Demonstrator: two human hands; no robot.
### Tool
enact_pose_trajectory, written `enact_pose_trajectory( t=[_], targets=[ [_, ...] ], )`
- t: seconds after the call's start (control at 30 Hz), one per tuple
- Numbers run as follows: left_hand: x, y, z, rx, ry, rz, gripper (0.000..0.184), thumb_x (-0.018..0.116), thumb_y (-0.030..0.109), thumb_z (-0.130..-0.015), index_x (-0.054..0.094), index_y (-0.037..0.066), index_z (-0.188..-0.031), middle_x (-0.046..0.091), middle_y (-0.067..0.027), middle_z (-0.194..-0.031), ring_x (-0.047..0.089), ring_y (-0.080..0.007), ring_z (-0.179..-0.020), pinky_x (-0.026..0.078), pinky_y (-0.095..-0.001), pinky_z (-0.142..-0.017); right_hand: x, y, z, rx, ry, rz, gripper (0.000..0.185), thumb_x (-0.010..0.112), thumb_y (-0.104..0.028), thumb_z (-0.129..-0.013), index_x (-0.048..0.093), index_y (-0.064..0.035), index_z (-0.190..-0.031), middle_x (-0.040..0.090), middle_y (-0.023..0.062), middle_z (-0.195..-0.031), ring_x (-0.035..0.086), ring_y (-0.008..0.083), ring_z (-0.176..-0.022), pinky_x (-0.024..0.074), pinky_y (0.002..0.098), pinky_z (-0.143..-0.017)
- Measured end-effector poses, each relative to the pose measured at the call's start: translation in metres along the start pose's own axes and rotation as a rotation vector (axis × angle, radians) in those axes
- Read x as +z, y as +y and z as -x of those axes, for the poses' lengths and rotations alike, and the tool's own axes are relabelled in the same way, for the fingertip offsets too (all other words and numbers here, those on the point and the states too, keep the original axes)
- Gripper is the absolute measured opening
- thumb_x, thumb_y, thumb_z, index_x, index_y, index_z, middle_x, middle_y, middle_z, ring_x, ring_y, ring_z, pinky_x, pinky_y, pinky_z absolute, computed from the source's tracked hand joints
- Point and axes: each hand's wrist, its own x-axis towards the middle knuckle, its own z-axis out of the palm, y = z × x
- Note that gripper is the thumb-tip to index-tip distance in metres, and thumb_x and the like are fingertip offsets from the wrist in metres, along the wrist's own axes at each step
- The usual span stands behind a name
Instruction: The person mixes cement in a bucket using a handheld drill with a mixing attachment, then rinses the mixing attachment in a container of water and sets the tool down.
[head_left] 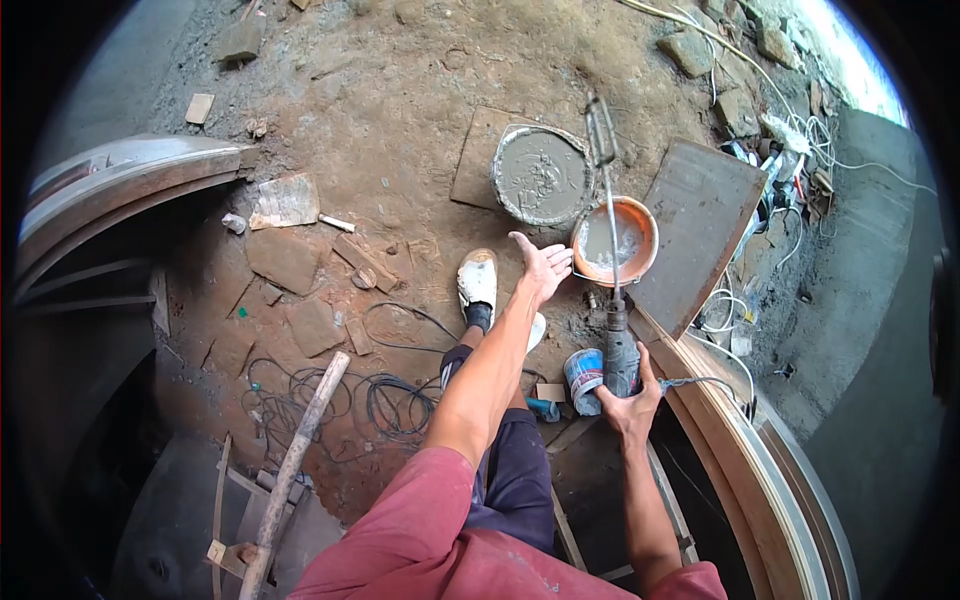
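Note:
My right hand [632, 402] is wrapped round the body of a power mixer drill [621, 350]. Its long shaft runs forward over an orange-rimmed bucket [649, 245] with greyish liquid inside. At the far end is a metal mixing paddle [601, 132], raised beside a bucket of wet grey mortar [540, 172]. My left hand [546, 268] is held out, fingers stretched and thumb apart, with nothing in it. It is nearest the gap between the two buckets; whether it touches the orange rim I cannot tell.
A brown board [693, 215] lies right of the buckets. A blue-labelled can [584, 378] stands beside the drill. Black cable [395, 405] coils on the dirt near a wooden pole [296, 465]. Curved wooden forms [735, 455] edge the right side; bricks and a trowel-like flat piece [286, 201] lie left.

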Motion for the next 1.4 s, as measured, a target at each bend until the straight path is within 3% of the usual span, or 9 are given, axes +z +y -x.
enact_pose_trajectory(
  t=[0.07,0.37,0.47,0.53,0.6,0.8,1.1,1.3,1.4],
  targets=[
    [0.042,-0.003,0.002,-0.003,-0.181,-0.001,0.131,0.002,0.092,-0.076,0.021,-0.016,-0.147,0.032,-0.0323,-0.152,0.032,-0.0404,-0.143,0.021,-0.0479,-0.121,0.008,-0.006,-0.011,0.084,-0.142,0.047,0.085,0.077,-0.023,-0.056,0.055,0.0035,-0.134,0.071,0.0194,-0.095,0.068,0.0246,-0.084,0.0520,0.0338,-0.085],
    [-0.023,0.006,0.001,-0.006,0.054,-0.033,0.133,0.003,0.094,-0.074,0.018,-0.013,-0.150,0.028,-0.0313,-0.154,0.024,-0.0389,-0.147,0.016,-0.0484,-0.122,-0.024,-0.044,-0.014,0.085,-0.096,-0.123,0.084,0.072,-0.012,-0.057,0.051,0.0046,-0.137,0.067,0.0109,-0.109,0.063,0.0194,-0.097,0.0473,0.0293,-0.092],
    [0.003,0.006,-0.001,-0.032,0.122,0.032,0.133,0.002,0.094,-0.073,0.017,-0.013,-0.150,0.028,-0.0315,-0.154,0.024,-0.0387,-0.147,0.016,-0.0479,-0.122,-0.014,-0.037,-0.013,0.019,-0.026,-0.086,0.081,0.074,-0.017,-0.058,0.055,0.0031,-0.134,0.070,0.0138,-0.100,0.066,0.0188,-0.088,0.0506,0.0304,-0.087],
    [0.033,-0.001,-0.007,0.007,-0.182,0.058,0.135,0.006,0.095,-0.073,0.022,-0.016,-0.147,0.035,-0.0319,-0.151,0.035,-0.0396,-0.142,0.023,-0.0472,-0.120,0.003,-0.017,-0.020,0.057,-0.119,-0.026,0.081,0.075,-0.019,-0.057,0.056,0.0059,-0.132,0.070,0.0159,-0.098,0.067,0.0210,-0.090,0.0503,0.0323,-0.089],
    [0.039,-0.004,-0.009,-0.009,-0.078,-0.083,0.135,0.008,0.095,-0.073,0.025,-0.017,-0.145,0.038,-0.0317,-0.149,0.039,-0.0394,-0.139,0.027,-0.0473,-0.118,0.007,-0.012,-0.031,0.199,-0.240,-0.024,0.080,0.075,-0.020,-0.056,0.057,0.0082,-0.129,0.070,0.0169,-0.100,0.066,0.0218,-0.092,0.0499,0.0332,-0.090],
    [-0.036,0.011,0.024,0.015,0.145,-0.116,0.136,0.013,0.100,-0.068,0.016,-0.005,-0.154,0.018,-0.0285,-0.159,0.017,-0.0393,-0.150,0.007,-0.0500,-0.122,-0.019,-0.007,-0.034,0.203,-0.360,-0.118,0.083,0.076,-0.018,-0.054,0.056,0.0097,-0.130,0.069,0.0175,-0.107,0.066,0.0215,-0.097,0.0489,0.0329,-0.092],
    [-0.177,0.040,0.149,0.110,0.428,-0.062,0.124,0.015,0.095,-0.076,0.036,-0.003,-0.149,0.036,-0.0258,-0.153,0.025,-0.0356,-0.148,0.011,-0.0461,-0.122,-0.112,-0.024,-0.037,0.380,-0.421,-0.086,0.078,0.072,-0.018,-0.059,0.057,0.0062,-0.131,0.068,0.0156,-0.108,0.065,0.0239,-0.094,0.0489,0.0333,-0.088],
    [-0.242,0.031,0.214,0.126,0.569,-0.049,0.118,0.015,0.092,-0.080,0.037,-0.001,-0.149,0.039,-0.0227,-0.153,0.029,-0.0340,-0.146,0.012,-0.0435,-0.121,-0.115,0.019,-0.097,0.591,-0.502,-0.128,0.041,0.069,-0.026,-0.066,0.069,0.0020,-0.096,0.067,0.0125,-0.084,0.062,0.0203,-0.069,0.0480,0.0327,-0.062],
    [-0.260,0.007,0.231,0.124,0.606,-0.065,0.117,0.018,0.092,-0.080,0.036,-0.001,-0.149,0.040,-0.0225,-0.152,0.031,-0.0344,-0.146,0.014,-0.0449,-0.121,-0.081,0.052,-0.146,0.784,-0.523,-0.241,0.047,0.069,-0.036,-0.071,0.067,0.0022,-0.098,0.067,0.0158,-0.083,0.063,0.0244,-0.064,0.0501,0.0341,-0.059]
  ],
)
